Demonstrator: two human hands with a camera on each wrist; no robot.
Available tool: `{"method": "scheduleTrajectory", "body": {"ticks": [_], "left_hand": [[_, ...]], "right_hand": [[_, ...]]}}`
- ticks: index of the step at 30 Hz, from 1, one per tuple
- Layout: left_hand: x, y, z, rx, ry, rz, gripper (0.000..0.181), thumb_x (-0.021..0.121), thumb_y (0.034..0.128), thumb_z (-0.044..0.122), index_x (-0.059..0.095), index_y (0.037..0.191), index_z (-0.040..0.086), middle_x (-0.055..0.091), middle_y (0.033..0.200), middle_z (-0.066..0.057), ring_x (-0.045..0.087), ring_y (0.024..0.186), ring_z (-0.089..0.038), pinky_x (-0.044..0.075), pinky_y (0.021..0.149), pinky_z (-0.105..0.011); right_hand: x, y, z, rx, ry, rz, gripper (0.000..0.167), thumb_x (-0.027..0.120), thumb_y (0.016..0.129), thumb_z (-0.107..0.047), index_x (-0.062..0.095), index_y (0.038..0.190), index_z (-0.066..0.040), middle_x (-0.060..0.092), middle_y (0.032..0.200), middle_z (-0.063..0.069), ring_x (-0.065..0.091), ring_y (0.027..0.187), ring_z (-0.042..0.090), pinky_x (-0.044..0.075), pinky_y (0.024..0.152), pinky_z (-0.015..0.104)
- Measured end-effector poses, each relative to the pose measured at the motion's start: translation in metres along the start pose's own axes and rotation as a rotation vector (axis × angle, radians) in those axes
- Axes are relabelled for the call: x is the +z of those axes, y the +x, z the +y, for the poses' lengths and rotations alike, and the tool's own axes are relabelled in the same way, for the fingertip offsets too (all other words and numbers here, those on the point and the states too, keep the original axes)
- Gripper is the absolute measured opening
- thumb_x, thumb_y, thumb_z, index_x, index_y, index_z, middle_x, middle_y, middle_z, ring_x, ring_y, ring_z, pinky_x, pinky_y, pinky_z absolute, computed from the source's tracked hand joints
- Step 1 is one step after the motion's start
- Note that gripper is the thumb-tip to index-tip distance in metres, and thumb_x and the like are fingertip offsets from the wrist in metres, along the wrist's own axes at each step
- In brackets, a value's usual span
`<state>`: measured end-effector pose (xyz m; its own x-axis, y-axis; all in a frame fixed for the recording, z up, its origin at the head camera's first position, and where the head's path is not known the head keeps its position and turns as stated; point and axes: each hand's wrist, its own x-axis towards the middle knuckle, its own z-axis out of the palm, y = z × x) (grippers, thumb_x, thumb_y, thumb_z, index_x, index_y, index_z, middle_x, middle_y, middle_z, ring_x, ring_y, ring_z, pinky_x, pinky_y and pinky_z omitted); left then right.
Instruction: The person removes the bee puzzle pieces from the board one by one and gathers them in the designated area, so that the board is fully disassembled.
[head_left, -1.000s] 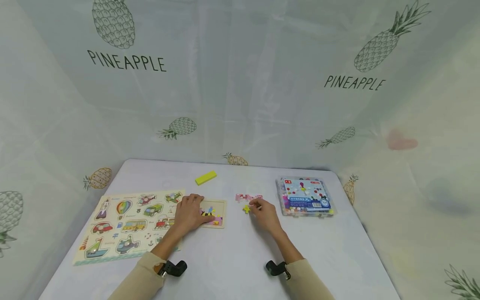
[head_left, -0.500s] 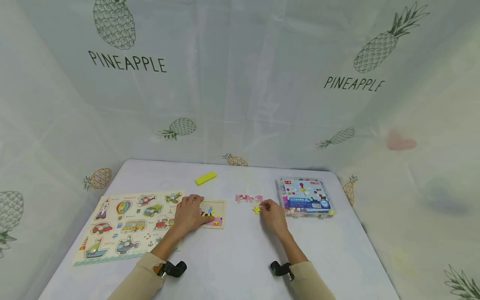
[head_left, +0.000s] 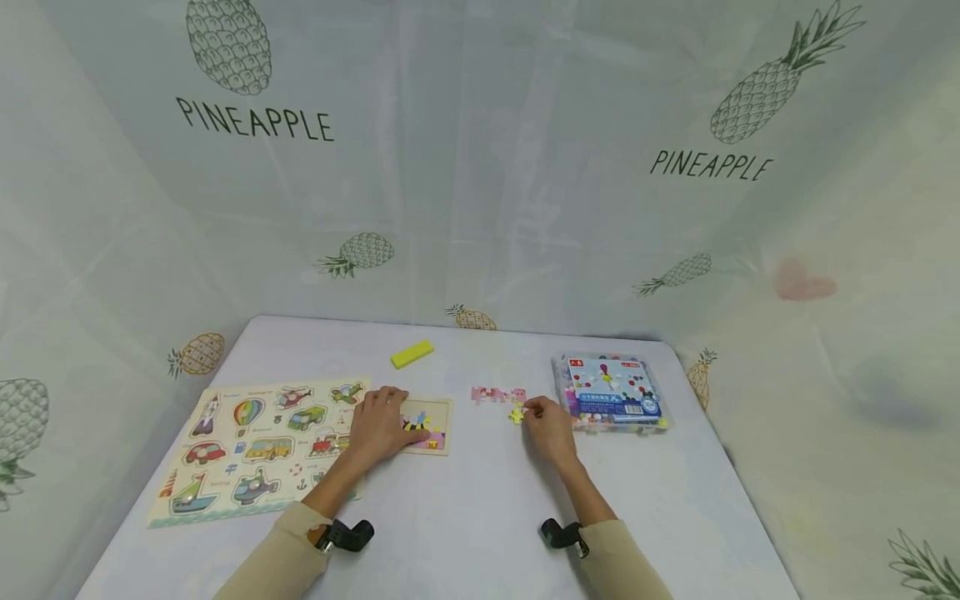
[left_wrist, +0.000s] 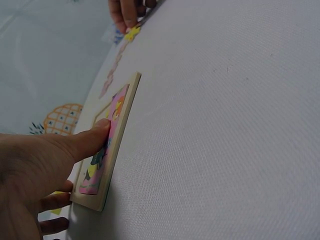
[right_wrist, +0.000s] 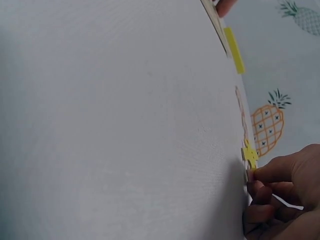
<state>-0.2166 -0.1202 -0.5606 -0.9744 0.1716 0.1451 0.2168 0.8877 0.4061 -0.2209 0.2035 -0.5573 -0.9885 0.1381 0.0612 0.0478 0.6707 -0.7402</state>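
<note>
- On the table (head_left: 465, 517), the left hand (head_left: 380, 427) lies spread, thumb resting across the wooden puzzle tray (head_left: 438, 409), fingertips at its edge.
- To its right, the right hand (head_left: 549, 429) pinches a yellow puzzle piece (head_left: 516, 414), between tray and lidded box (head_left: 615, 404).
- Just beyond: pink puzzle pieces (head_left: 497, 395).
- Farthest: a yellow block (head_left: 412, 354).

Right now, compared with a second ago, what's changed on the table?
The right hand moved rightward, bringing the yellow jigsaw piece it pinches from near the middle of the pink jigsaw row to near its right end. Nothing was let go. The left hand stays on the wooden puzzle tray; that row and the yellow block haven't moved.
</note>
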Motion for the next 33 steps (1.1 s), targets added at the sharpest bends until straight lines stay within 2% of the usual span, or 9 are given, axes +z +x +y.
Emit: {"method": "scheduleTrajectory", "body": {"ticks": [22, 33], "left_hand": [[-0.0007, -0.0012, 0.0019, -0.012, -0.017, 0.010, 0.091, 0.083, 0.0724, 0.060, 0.058, 0.137, 0.002, 0.054, 0.136, -0.019, 0.044, 0.127, -0.044, 0.035, 0.103, -0.064], [-0.0002, 0.0000, 0.0008, -0.013, 0.008, 0.001, 0.092, 0.081, 0.0729, 0.063, 0.057, 0.138, 0.003, 0.053, 0.137, -0.018, 0.044, 0.128, -0.043, 0.036, 0.103, -0.063]], "right_hand": [[0.0009, 0.0069, -0.0004, 0.003, -0.072, -0.027, 0.013, 0.066, 0.093, -0.008, 0.075, 0.102, -0.007, 0.068, 0.089, 0.004, 0.058, 0.081, 0.019, 0.050, 0.073, 0.034], [0.0020, 0.0067, 0.0028, -0.027, -0.064, -0.019, 0.012, 0.066, 0.094, -0.008, 0.076, 0.100, -0.007, 0.067, 0.087, 0.003, 0.057, 0.078, 0.017, 0.048, 0.068, 0.030]]}}
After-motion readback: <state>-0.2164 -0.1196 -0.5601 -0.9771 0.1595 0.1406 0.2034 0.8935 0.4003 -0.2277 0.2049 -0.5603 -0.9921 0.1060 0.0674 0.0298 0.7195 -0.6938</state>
